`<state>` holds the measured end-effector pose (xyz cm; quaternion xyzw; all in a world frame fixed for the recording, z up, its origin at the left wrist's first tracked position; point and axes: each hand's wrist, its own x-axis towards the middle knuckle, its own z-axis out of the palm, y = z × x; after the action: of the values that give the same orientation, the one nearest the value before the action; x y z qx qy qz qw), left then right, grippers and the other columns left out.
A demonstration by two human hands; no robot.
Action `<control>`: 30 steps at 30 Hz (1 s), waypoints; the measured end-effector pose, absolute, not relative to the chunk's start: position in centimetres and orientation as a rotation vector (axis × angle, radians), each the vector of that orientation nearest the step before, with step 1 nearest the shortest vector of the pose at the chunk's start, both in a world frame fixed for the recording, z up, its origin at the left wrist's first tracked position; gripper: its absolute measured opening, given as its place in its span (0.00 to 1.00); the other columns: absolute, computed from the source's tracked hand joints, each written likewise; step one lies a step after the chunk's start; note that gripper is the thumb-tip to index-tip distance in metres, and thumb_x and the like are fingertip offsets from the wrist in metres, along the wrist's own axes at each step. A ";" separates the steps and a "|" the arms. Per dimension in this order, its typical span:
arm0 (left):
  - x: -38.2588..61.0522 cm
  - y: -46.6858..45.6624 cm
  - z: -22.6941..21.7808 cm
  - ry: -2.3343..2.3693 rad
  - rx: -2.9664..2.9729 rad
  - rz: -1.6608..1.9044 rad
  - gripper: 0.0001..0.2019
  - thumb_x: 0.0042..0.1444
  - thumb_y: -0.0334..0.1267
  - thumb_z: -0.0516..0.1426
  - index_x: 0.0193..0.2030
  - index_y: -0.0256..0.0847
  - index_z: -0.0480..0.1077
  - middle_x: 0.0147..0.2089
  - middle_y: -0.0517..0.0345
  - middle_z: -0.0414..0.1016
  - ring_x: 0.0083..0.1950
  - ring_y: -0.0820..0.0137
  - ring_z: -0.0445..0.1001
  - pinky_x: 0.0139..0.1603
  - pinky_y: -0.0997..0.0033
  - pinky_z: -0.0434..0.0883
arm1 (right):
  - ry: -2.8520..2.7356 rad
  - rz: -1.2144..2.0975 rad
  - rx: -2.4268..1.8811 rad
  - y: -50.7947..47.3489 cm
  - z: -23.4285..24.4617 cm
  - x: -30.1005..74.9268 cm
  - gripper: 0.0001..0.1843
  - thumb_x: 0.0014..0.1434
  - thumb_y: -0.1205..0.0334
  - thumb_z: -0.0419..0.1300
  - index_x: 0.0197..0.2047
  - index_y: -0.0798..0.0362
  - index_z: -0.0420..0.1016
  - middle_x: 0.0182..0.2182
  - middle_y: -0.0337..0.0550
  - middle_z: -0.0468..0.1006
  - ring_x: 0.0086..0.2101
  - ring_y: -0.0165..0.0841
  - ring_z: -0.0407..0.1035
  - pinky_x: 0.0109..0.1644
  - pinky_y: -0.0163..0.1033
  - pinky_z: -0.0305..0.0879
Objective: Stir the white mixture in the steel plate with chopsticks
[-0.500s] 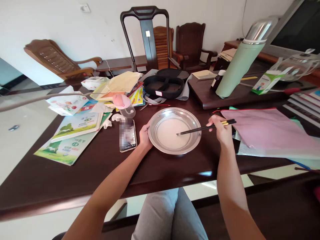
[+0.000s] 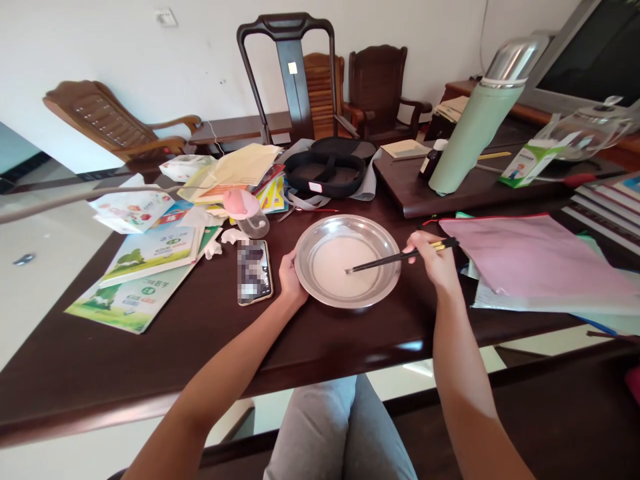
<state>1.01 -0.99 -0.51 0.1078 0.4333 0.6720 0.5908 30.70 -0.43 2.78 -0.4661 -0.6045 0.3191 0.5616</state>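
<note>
A round metal basin stands on the dark wooden table, with a whitish liquid covering its bottom. My left hand grips the basin's left rim; some of its fingers are hidden behind or under the rim. In my right hand is a pair of dark chopsticks with gold bands near the upper end. They slant down to the left, and their tips dip into the liquid near the middle of the basin. Left of my left hand lies a phone.
Beyond the phone stand a pink-lidded clear cup and crumpled tissue. Booklets lie at the left, an open black case behind the basin. At the right are a pink zip pouch and a green thermos.
My right hand has shifted slightly left, and the chopstick tips have moved a little left within the liquid. My left hand stays at the basin's rim.
</note>
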 end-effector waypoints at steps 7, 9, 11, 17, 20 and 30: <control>0.7 -0.2 -0.7 0.937 0.342 1.549 0.11 0.60 0.43 0.66 0.47 0.45 0.86 0.43 0.55 0.91 0.58 0.53 0.88 0.69 0.57 0.79 | -1.485 0.707 -1.133 -0.2 2.8 30.1 0.37 0.62 0.17 0.67 0.28 0.45 0.84 0.23 0.40 0.81 0.29 0.39 0.77 0.41 0.46 0.74; 0.6 -0.2 -0.6 0.904 0.395 1.561 0.23 0.60 0.44 0.66 0.63 0.49 0.85 0.53 0.56 0.92 0.67 0.52 0.85 0.75 0.56 0.76 | -1.418 0.688 -1.145 -0.2 2.7 30.7 0.37 0.63 0.18 0.67 0.27 0.45 0.82 0.20 0.38 0.78 0.26 0.38 0.75 0.38 0.46 0.73; 0.5 -0.3 -0.5 0.897 0.435 1.571 0.31 0.61 0.44 0.67 0.72 0.52 0.80 0.58 0.56 0.91 0.70 0.53 0.84 0.77 0.55 0.74 | -1.385 0.706 -1.128 -0.3 2.7 31.0 0.37 0.63 0.19 0.67 0.25 0.45 0.80 0.18 0.38 0.75 0.23 0.37 0.72 0.34 0.45 0.72; 0.4 0.2 -0.2 0.931 0.490 1.579 0.17 0.67 0.43 0.67 0.60 0.50 0.84 0.66 0.53 0.88 0.78 0.52 0.77 0.80 0.54 0.72 | -1.506 0.769 -1.113 -0.3 2.7 30.2 0.37 0.62 0.18 0.68 0.27 0.45 0.82 0.22 0.39 0.80 0.28 0.39 0.76 0.39 0.46 0.75; 0.3 0.3 0.0 0.948 0.498 1.569 0.10 0.72 0.40 0.62 0.53 0.48 0.85 0.64 0.54 0.89 0.79 0.55 0.76 0.81 0.58 0.71 | -1.460 0.668 -1.138 -0.1 2.5 30.5 0.36 0.63 0.18 0.67 0.28 0.44 0.83 0.22 0.39 0.80 0.28 0.39 0.76 0.41 0.46 0.74; 0.3 0.4 0.0 0.969 0.501 1.550 0.09 0.73 0.41 0.62 0.53 0.49 0.85 0.63 0.54 0.89 0.78 0.55 0.76 0.80 0.58 0.71 | -1.515 0.791 -1.112 -0.5 3.0 29.9 0.38 0.59 0.16 0.69 0.27 0.45 0.85 0.22 0.40 0.80 0.27 0.38 0.75 0.39 0.46 0.72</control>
<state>0.30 0.40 0.01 0.2148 0.4153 0.6641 0.5834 29.89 -0.51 3.03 -0.4646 -0.6328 0.3304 0.5240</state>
